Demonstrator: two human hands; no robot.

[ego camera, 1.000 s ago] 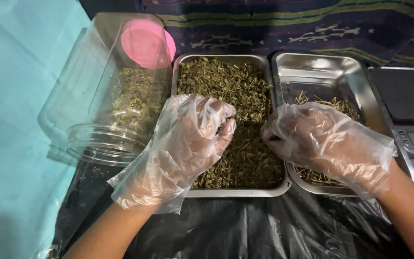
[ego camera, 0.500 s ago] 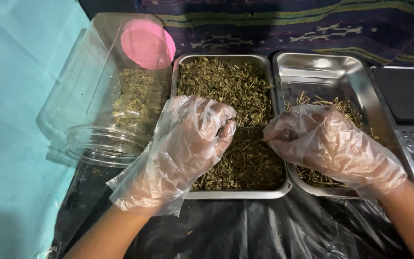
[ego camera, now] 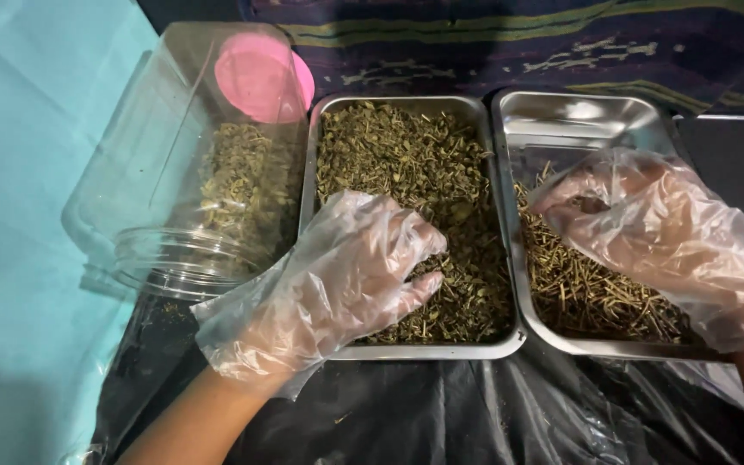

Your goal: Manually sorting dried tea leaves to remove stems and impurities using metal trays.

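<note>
Both hands wear loose clear plastic gloves. My left hand (ego camera: 346,280) lies palm down on the dried green herbs (ego camera: 406,159) in the left steel tray (ego camera: 428,351), fingers spread and slightly curled into the pile. My right hand (ego camera: 665,232) hovers over the right steel tray (ego camera: 583,116). Its fingertips are pinched together on a small dark bit above the brown stems (ego camera: 596,297) that cover the near half of that tray.
A clear plastic jar (ego camera: 174,172) lies on its side left of the trays, some herbs inside, with a pink round lid (ego camera: 260,76) behind it. A dark scale (ego camera: 738,159) sits at the right edge. Black plastic sheet (ego camera: 441,413) in front, teal cloth (ego camera: 19,172) on the left.
My right hand has moved from the edge of the left tray to above the right tray, fingers still pinched. My left hand has slid a little right and nearer across the herbs.
</note>
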